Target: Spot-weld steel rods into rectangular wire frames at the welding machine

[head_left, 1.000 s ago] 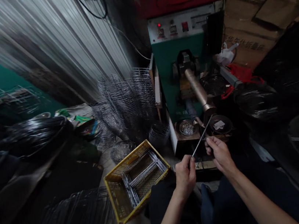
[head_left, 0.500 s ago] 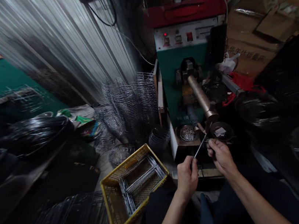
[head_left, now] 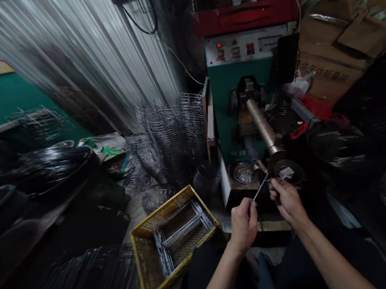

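My left hand is closed around one end of a thin metal rod, which slants up and away to the right. The rod's far end meets the lower copper-coloured tip of a green spot welding machine. At that end my right hand is pinched, its fingertips close beside the tip. What it pinches is too small and dark to make out. Above hangs the machine's thick upper arm. A round dish of small shiny metal pieces stands left of the tip.
A yellow crate holding metal wire frames stands left of my legs. Behind it are stacks of wire baskets. A dark round dish with a pale scrap lies right of the tip. Cardboard boxes lean at the right.
The view has shifted slightly, so the surroundings sit a little lower and further right. Both hands keep their hold at the machine's tip, with the rod at nearly the same slant.
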The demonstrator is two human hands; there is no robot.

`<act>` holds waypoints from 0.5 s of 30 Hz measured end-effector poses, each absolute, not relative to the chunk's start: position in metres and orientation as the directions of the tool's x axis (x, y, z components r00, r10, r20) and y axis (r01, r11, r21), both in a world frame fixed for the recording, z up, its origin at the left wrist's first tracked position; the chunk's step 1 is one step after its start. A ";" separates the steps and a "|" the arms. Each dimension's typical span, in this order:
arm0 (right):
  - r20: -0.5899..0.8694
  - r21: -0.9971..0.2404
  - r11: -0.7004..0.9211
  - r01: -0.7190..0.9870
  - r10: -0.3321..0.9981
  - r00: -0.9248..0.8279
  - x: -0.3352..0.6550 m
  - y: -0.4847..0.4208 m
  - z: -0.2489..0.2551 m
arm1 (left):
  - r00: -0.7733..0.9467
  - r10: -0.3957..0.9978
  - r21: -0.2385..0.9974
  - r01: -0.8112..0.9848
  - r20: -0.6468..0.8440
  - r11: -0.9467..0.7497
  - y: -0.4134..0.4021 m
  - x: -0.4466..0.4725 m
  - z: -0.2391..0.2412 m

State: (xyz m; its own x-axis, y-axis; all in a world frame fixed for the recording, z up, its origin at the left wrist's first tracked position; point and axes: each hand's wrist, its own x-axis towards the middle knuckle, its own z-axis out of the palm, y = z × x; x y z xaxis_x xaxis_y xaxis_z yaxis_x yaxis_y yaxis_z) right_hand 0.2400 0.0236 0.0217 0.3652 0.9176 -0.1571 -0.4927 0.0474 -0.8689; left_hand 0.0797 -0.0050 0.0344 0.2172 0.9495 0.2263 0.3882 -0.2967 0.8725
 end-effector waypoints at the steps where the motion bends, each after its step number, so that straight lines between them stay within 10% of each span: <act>1: -0.157 -0.871 0.047 -0.490 0.917 0.368 0.240 0.024 0.023 | 0.219 0.950 0.874 0.387 0.224 -0.295 -0.005 0.080 0.034; 15: -0.155 -0.921 0.027 -0.390 0.891 0.427 0.250 0.018 0.024 | 0.299 0.897 0.810 0.400 0.326 -0.428 0.007 0.075 0.033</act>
